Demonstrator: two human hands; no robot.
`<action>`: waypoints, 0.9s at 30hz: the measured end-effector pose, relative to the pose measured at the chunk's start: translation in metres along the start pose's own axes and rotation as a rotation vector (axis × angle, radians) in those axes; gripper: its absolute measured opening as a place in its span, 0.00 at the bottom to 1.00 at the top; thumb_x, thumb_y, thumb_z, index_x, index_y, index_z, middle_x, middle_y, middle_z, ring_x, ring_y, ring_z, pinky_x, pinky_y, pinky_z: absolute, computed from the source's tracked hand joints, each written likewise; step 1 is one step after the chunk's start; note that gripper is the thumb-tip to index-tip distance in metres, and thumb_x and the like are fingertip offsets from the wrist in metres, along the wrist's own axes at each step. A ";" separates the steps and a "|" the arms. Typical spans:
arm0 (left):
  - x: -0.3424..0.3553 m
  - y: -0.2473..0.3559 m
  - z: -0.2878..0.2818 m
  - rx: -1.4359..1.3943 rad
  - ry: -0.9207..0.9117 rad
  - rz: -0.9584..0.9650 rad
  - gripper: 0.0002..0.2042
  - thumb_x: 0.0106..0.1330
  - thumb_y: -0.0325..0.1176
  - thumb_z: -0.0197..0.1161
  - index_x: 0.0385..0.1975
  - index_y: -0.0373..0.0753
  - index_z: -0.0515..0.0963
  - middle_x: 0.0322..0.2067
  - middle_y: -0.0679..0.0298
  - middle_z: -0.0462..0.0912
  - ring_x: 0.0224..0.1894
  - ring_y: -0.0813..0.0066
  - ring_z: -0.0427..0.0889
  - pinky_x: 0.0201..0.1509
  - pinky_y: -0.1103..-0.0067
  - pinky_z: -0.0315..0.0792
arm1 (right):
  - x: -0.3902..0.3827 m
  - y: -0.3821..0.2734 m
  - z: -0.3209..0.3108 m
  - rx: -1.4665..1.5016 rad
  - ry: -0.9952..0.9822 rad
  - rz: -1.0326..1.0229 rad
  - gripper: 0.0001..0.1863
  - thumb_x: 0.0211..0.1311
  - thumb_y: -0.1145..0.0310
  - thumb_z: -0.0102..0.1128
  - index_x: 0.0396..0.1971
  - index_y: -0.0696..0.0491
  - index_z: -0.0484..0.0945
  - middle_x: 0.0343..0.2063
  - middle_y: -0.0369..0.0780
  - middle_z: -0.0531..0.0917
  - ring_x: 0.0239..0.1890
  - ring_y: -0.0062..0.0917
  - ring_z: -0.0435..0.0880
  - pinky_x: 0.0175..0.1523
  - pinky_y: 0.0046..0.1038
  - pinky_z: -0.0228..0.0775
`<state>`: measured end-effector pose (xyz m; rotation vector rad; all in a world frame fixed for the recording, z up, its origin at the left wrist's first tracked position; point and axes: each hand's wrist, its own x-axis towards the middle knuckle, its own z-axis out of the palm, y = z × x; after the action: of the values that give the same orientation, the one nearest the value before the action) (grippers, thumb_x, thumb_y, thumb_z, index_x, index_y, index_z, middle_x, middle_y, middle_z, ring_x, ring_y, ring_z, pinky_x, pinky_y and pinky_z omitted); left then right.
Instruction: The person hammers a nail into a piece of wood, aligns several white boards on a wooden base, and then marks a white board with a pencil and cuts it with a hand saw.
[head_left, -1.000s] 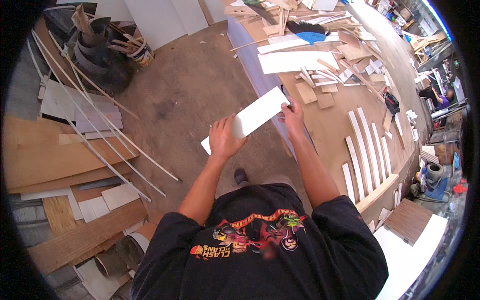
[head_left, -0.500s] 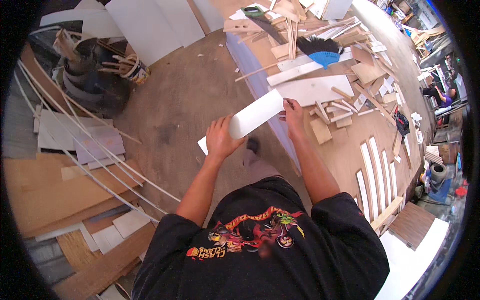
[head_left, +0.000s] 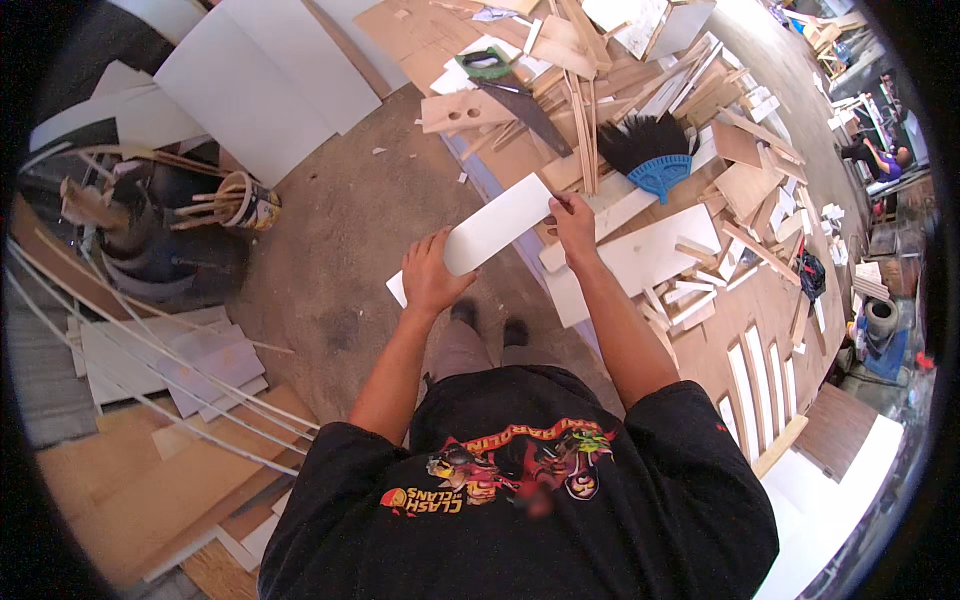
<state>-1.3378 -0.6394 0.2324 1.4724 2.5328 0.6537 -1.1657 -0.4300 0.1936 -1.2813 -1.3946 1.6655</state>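
Note:
A narrow white board [head_left: 497, 222] is held up slantwise in front of me, its right end higher in view than its left. My left hand [head_left: 432, 275] is closed round the board near its lower left end, fingers over the far edge and thumb on the near one. At the upper right end my right hand [head_left: 572, 226] pinches the corner between thumb and fingers. Just beyond that hand, scrap wood covers a low worktable, with a blue-based black broom head [head_left: 660, 172] and a green-handled handsaw [head_left: 512, 92] lying on it.
Wood offcuts [head_left: 690, 290] lie heaped on the worktable [head_left: 720, 335] at my right. Large white panels [head_left: 265, 85] lean at the far left, near a bucket [head_left: 252, 203] holding sticks. Long thin strips [head_left: 165, 360] and stacked boards [head_left: 160, 470] fill the left side. Another person [head_left: 885, 160] is far right.
I have stepped forward: the worktable, saw, broom head and bucket appear nearer and lower in view. Both hands keep their hold on the white board, which has shifted slightly left. Both feet now show.

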 end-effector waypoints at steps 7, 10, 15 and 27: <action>0.137 -0.051 0.027 -0.063 -0.095 0.020 0.44 0.42 0.47 0.81 0.62 0.38 0.72 0.55 0.50 0.79 0.58 0.49 0.77 0.65 0.59 0.67 | 0.139 0.009 0.032 -0.386 0.121 -0.133 0.19 0.68 0.58 0.62 0.46 0.59 0.82 0.37 0.45 0.87 0.40 0.34 0.86 0.49 0.34 0.76; 0.193 -0.078 0.041 -0.070 -0.060 0.058 0.44 0.42 0.48 0.81 0.62 0.38 0.72 0.56 0.49 0.79 0.58 0.49 0.77 0.65 0.59 0.68 | 0.193 -0.001 0.053 -0.404 0.145 -0.131 0.22 0.65 0.53 0.63 0.47 0.58 0.82 0.40 0.49 0.86 0.43 0.42 0.85 0.53 0.40 0.75; 0.276 -0.101 0.047 -0.002 -0.175 0.042 0.45 0.42 0.46 0.81 0.64 0.40 0.70 0.57 0.48 0.76 0.60 0.47 0.73 0.66 0.57 0.66 | 0.283 -0.018 0.086 -0.801 0.292 -0.053 0.23 0.65 0.52 0.63 0.49 0.57 0.80 0.46 0.53 0.85 0.49 0.49 0.84 0.56 0.46 0.74; 0.329 -0.135 0.066 0.020 -0.236 0.104 0.41 0.45 0.46 0.78 0.62 0.38 0.72 0.55 0.53 0.78 0.58 0.51 0.74 0.64 0.59 0.66 | 0.338 -0.005 0.100 -0.854 0.255 0.260 0.27 0.69 0.43 0.54 0.46 0.55 0.79 0.45 0.53 0.85 0.52 0.52 0.82 0.55 0.51 0.72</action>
<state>-1.5912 -0.3964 0.1461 1.5935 2.3049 0.4395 -1.3766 -0.1633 0.0992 -2.1243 -1.9136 0.9823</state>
